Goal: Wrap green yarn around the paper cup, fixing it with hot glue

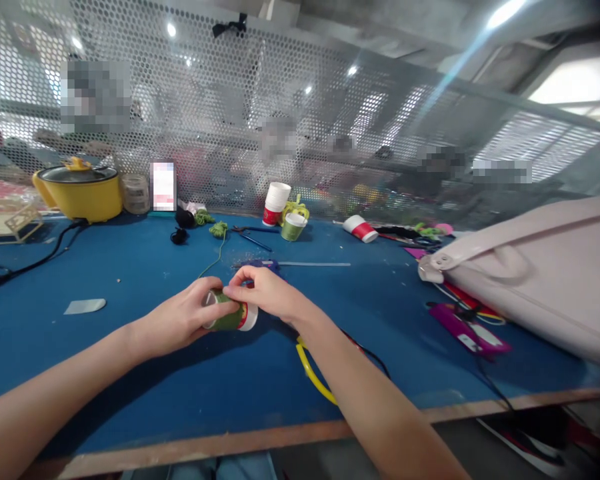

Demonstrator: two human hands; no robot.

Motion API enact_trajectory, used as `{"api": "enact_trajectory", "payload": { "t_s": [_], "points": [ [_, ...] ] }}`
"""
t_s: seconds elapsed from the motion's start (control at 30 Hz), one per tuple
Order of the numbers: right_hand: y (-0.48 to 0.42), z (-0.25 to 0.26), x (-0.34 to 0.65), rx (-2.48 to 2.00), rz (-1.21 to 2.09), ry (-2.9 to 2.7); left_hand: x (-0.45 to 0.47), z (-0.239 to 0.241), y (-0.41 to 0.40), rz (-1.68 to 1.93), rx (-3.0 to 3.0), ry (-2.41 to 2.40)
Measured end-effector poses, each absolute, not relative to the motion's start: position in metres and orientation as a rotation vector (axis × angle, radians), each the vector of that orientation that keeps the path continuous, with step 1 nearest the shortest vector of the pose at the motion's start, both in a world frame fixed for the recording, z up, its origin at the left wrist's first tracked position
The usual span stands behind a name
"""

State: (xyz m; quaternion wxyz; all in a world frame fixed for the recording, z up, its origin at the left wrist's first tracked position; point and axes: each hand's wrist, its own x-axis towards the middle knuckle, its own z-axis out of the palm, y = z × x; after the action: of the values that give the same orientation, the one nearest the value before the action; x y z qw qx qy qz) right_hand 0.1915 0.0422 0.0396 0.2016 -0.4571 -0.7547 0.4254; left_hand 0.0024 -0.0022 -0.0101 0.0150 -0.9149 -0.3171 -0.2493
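Note:
A paper cup [250, 316] with a white and red end lies sideways between my hands, its middle wrapped in green yarn [226, 321]. My left hand [196, 308] is closed around the cup from the left, with fingers over the wrapped part. From the right, my right hand [253, 288] pinches at the yarn on the cup's upper side; its fingertips partly cover the spot. A thin green strand runs from a small ball of green yarn [219, 230] at the back down to behind my left hand. Just beyond my right hand lies a blue glue gun [267, 265] with a long clear stick.
Stacked paper cups [278, 200], a green-wrapped cup [293, 227] and a tipped cup [361, 229] are at the back. A yellow electric pot [93, 193] and a phone [163, 188] stand left. A pale bag [525, 273] and purple power strip [465, 328] occupy the right.

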Motion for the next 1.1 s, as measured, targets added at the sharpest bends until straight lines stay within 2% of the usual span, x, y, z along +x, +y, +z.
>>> {"api": "enact_trajectory", "payload": {
  "t_s": [0.17,0.4,0.63,0.83,1.1],
  "points": [
    [0.041,0.037,0.188,-1.239,1.258,-2.081,0.002,-0.012,-0.001,-0.755,-2.848,-0.982],
    [0.037,0.042,0.188,-1.147,0.986,-1.983,0.003,-0.005,-0.003,-0.946,-2.957,-1.097],
    [0.040,0.041,0.188,-0.996,1.319,-1.679,0.005,-0.001,-0.005,-1.105,-3.030,-1.169],
    [0.043,0.039,0.191,-0.990,1.406,-1.699,0.005,-0.005,-0.005,-1.049,-3.028,-1.152],
    [0.042,0.040,0.193,-1.197,1.018,-2.056,0.003,-0.007,-0.003,-0.876,-2.927,-1.075]
  ]
}}
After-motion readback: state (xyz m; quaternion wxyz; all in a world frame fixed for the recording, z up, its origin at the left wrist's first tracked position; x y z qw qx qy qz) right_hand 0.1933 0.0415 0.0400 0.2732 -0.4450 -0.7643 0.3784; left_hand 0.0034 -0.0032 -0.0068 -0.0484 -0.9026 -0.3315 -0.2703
